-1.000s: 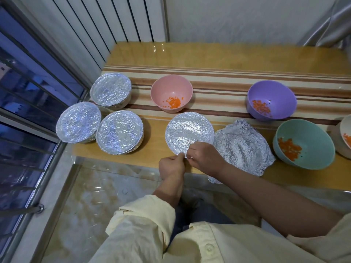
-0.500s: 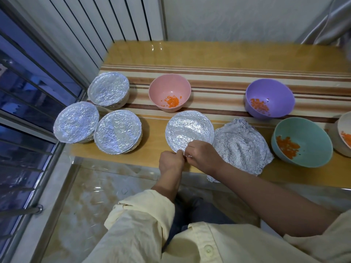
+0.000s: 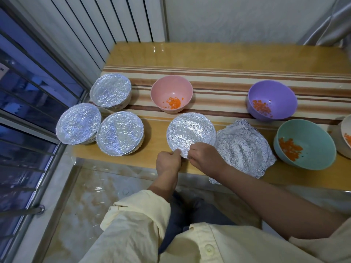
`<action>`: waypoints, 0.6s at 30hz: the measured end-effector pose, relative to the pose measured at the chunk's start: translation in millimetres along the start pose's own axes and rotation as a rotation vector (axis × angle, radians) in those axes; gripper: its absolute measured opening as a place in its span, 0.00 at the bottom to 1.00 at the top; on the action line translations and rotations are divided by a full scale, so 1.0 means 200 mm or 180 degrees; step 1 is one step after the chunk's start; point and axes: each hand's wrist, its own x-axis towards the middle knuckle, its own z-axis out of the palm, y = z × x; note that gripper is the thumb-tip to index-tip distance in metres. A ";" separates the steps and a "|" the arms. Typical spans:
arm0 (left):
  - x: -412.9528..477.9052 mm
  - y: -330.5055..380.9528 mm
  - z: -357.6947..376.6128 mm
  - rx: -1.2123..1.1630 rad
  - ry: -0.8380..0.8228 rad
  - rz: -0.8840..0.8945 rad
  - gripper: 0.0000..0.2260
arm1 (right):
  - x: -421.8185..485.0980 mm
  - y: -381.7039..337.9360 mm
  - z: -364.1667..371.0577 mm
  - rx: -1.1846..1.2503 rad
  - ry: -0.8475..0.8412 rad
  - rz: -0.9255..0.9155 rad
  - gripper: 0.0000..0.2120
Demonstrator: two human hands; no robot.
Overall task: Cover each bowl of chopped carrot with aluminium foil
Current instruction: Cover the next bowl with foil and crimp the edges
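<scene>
Aluminium foil (image 3: pixel 190 130) is lying tight and crinkled over the mouth of a bowl that is sitting near the front edge of the counter (image 3: pixel 209 54); the bowl beneath it is hiding from view. Both hands are working at its near rim. The left hand (image 3: pixel 168 162) is curling its fingers and pinching the foil's edge, and the right hand (image 3: pixel 204 158) is pinching the same edge just beside it, the two nearly touching.

Just behind, a pink bowl (image 3: pixel 171 85) is standing uncovered with chopped carrot (image 3: pixel 173 103) in its bottom. To the right, a loose crumpled foil sheet (image 3: pixel 245 147) is lying beside the right hand and hanging over the counter's front edge. Beyond it, a purple bowl (image 3: pixel 275 92), a teal bowl (image 3: pixel 313 141) and a pale bowl (image 3: pixel 344 128) cut off by the frame are each holding carrot, all uncovered.

At the counter's left end, three foil-capped bowls are clustering: one at the back (image 3: pixel 111 91), one far left (image 3: pixel 78 123) and one nearer the middle (image 3: pixel 119 132).
</scene>
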 end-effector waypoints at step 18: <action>0.03 -0.04 0.08 0.0115 -0.0325 0.0041 0.17 | 0.01 0.01 0.01 0.0227 -0.0034 0.0176 0.07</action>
